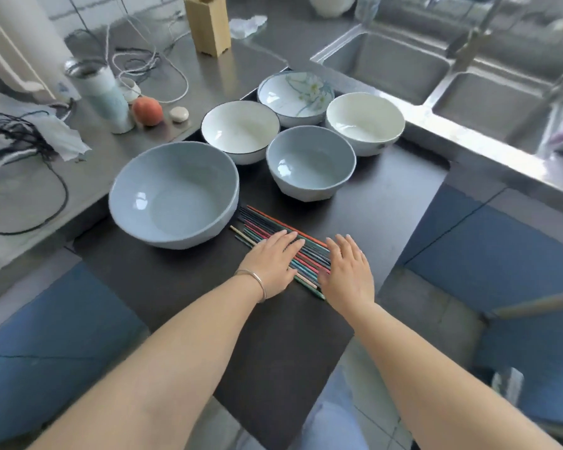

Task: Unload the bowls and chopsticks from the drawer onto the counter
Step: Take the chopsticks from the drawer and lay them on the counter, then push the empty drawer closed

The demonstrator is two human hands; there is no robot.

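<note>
Five bowls (pixel 174 193) sit in the open drawer (pixel 163 280), chopsticks (pixel 273 237) fanned just before them. Our left hand (pixel 275 263) and right hand (pixel 346 271) lie flat, fingers spread, pressing the sticks, gripping nothing. We judge the sticks light, thin and apt to roll: gather mid-length; bowls fragile, take by the rim.

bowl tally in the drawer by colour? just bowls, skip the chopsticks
Grey-blue bowls: 2, the large one and a smaller one
White bowl with dark rim: 1
Cream-white bowl: 1
White bowl with floral pattern: 1
Total: 5 bowls
</note>
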